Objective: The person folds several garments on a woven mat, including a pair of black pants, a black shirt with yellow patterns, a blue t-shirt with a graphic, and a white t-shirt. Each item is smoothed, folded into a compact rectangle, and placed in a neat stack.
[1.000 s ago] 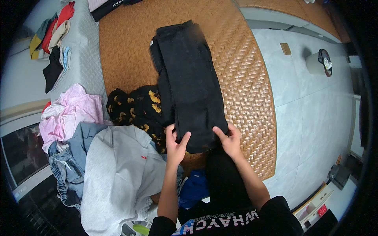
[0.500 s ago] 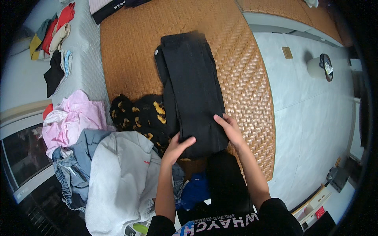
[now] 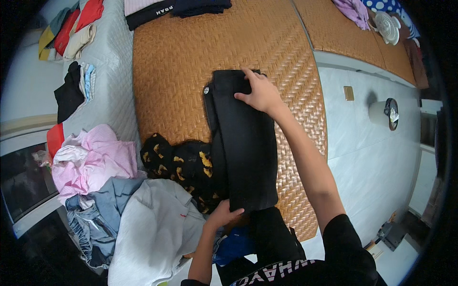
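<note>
A pair of black trousers, folded lengthwise, lies on the woven mat in front of me, with a round metal button at its far left edge. My left hand holds the near end, thumb on top and fingers beneath the fabric. Stretched forward, my right hand grips the far end, its thumb on the cloth and its fingertips at the edge. Partly tucked under the trousers' left side is a black garment with yellow print.
At left lie a pink striped garment, blue denim and a light grey garment. Folded dark clothes sit at the mat's far edge. A blue cloth is near my lap. On the floor stands a bin.
My right hand has moved from the trousers' near right side to their far end. My left hand has shifted to the near edge. The view has shifted, showing more at the far side.
</note>
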Action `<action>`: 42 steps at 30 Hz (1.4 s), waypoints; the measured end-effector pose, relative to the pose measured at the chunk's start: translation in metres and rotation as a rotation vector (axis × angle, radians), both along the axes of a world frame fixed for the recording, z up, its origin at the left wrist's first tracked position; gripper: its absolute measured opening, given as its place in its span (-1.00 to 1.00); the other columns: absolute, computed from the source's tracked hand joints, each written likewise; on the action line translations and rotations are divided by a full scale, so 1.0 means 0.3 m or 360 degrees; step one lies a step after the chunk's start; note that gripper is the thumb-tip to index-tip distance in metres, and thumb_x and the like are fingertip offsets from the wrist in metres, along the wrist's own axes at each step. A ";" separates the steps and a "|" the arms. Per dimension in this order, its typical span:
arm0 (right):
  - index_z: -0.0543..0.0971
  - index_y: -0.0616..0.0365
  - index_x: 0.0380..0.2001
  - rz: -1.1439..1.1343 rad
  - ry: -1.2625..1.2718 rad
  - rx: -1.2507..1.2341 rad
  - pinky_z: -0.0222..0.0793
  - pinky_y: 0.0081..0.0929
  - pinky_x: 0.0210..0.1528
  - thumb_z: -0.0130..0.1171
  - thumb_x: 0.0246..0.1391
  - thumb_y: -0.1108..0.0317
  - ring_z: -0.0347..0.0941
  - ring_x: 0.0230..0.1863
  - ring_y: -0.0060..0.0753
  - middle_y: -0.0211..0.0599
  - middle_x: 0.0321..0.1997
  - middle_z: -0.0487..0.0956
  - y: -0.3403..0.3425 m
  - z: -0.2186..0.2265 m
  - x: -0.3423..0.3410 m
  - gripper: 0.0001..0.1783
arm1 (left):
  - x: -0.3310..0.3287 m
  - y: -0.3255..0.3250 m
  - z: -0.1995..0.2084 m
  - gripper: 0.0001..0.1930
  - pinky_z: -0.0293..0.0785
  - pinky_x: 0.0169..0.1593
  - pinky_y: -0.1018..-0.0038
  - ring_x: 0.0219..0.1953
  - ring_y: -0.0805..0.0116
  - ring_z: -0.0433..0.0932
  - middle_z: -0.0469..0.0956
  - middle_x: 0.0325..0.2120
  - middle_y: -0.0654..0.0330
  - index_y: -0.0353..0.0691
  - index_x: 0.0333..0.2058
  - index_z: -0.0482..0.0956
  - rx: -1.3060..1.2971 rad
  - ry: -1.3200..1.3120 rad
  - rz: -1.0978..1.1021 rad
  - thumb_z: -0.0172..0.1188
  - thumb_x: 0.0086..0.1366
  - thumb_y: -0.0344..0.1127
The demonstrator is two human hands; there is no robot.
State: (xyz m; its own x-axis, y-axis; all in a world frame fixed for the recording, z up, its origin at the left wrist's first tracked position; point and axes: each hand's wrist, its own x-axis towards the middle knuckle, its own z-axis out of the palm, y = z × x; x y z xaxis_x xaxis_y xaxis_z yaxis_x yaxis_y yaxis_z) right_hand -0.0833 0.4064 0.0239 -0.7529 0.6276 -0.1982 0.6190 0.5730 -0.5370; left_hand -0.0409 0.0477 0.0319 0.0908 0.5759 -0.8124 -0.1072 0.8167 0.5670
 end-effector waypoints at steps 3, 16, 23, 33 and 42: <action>0.47 0.05 0.10 0.0331 -0.0352 0.0036 0.26 -0.12 0.24 0.38 -0.14 0.04 0.30 0.23 0.05 -0.04 0.17 0.44 0.041 0.064 -0.072 -0.29 | 0.025 -0.033 0.011 -0.49 0.40 0.09 0.23 -0.02 0.03 0.50 0.56 -0.07 -0.08 -0.34 -0.02 0.52 0.0006 0.0169 -0.0064 0.21 0.26 0.00; 0.46 0.27 -0.21 0.0206 0.0593 -0.0002 0.36 -0.32 -0.46 0.35 0.01 0.26 0.42 -0.58 -0.12 0.08 -0.52 0.47 0.033 -0.103 -0.022 -0.61 | 0.171 -0.078 -0.079 -0.21 0.40 0.09 0.15 -0.07 -0.18 0.48 0.54 -0.15 -0.27 -0.43 0.18 0.30 -0.0178 0.0878 0.0496 0.05 0.29 0.23; 0.43 -0.16 0.15 0.0413 0.0655 0.1093 0.04 -0.01 0.30 0.17 0.12 0.14 0.31 0.23 -0.35 -0.44 0.21 0.42 -0.160 -0.051 0.018 -0.50 | 0.277 -0.089 -0.096 -0.51 0.51 -0.05 0.27 -0.05 -0.08 0.49 0.48 -0.07 -0.18 -0.30 0.08 0.41 0.0437 0.1575 0.0802 0.28 0.23 -0.22; 0.41 0.03 0.17 0.0307 0.0447 0.0693 -0.02 -0.05 0.38 0.03 0.23 0.11 0.20 0.35 -0.19 -0.26 0.32 0.34 -0.228 -0.098 0.142 -0.51 | 0.268 -0.130 -0.055 -0.48 0.42 0.08 0.19 0.04 -0.07 0.41 0.38 0.01 -0.14 -0.22 0.10 0.39 0.0355 0.1707 0.0633 0.29 0.21 -0.20; 0.42 0.42 0.02 -0.1020 -0.0277 -0.1115 0.40 -0.32 0.01 0.29 0.08 0.05 0.54 -0.06 -0.14 0.07 -0.10 0.59 -0.762 0.056 0.769 -0.34 | 0.196 -0.091 0.020 -0.29 0.40 0.06 0.17 0.01 -0.05 0.44 0.37 0.01 -0.22 -0.33 0.16 0.16 -0.0098 0.1127 0.0734 0.34 0.14 -0.23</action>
State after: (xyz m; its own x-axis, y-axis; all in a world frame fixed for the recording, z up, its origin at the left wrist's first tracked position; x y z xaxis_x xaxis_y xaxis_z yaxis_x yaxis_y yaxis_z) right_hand 0.1473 0.1780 0.0408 -0.2335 0.6059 -0.7605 0.8060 -0.3170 -0.5000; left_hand 0.0179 0.0203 0.0378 -0.6847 0.3832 -0.6200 -0.0734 0.8100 0.5818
